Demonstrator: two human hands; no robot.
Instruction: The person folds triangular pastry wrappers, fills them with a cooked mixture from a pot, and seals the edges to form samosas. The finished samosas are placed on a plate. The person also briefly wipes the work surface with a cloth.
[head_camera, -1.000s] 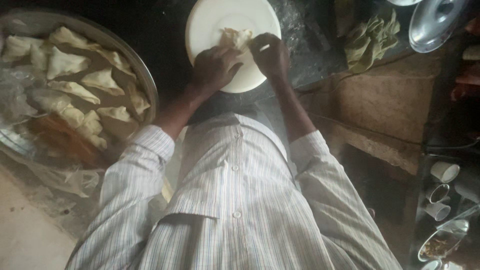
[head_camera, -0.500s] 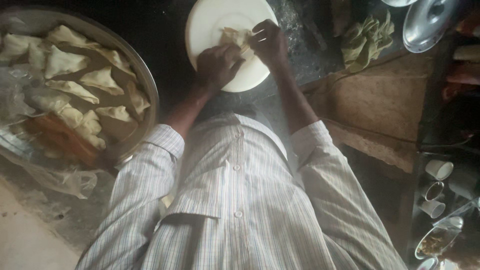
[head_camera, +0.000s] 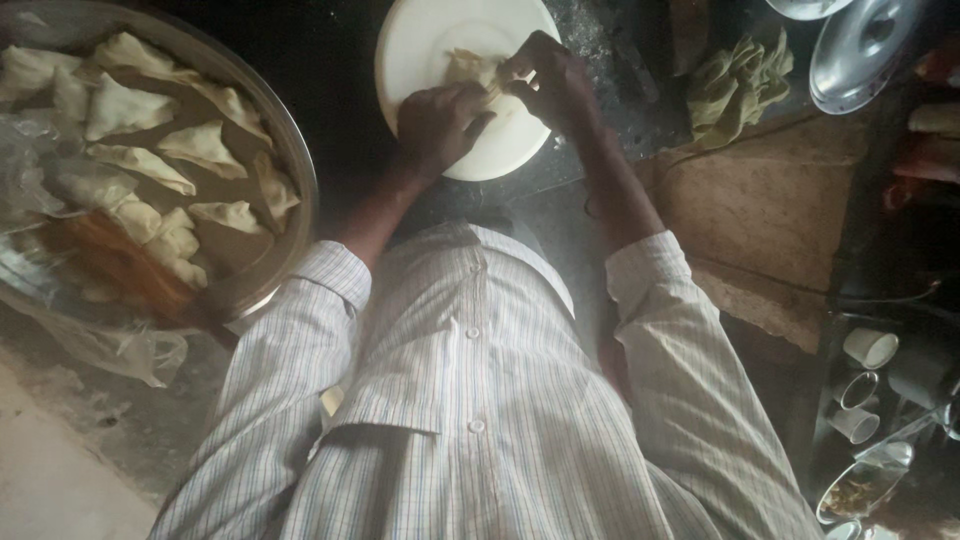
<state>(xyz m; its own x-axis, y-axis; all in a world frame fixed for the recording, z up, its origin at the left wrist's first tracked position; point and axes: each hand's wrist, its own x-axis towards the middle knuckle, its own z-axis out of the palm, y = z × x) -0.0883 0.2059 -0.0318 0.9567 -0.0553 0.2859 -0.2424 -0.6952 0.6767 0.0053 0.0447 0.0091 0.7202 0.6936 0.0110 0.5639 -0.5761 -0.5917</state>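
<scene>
At the top centre of the frame, the left hand (head_camera: 437, 128) and right hand (head_camera: 550, 85) both pinch 1 piece of dough (head_camera: 470, 68) on a round white board (head_camera: 430, 40); its folding looks unfinished. Upper left, a metal tray (head_camera: 296, 160) already holds many folded triangular pastries (head_camera: 200, 148). Green cloth (head_camera: 735, 85) lies upper right.

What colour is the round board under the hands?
White. The round board shows in the head view, with both hands working a pale dough piece on it.
</scene>
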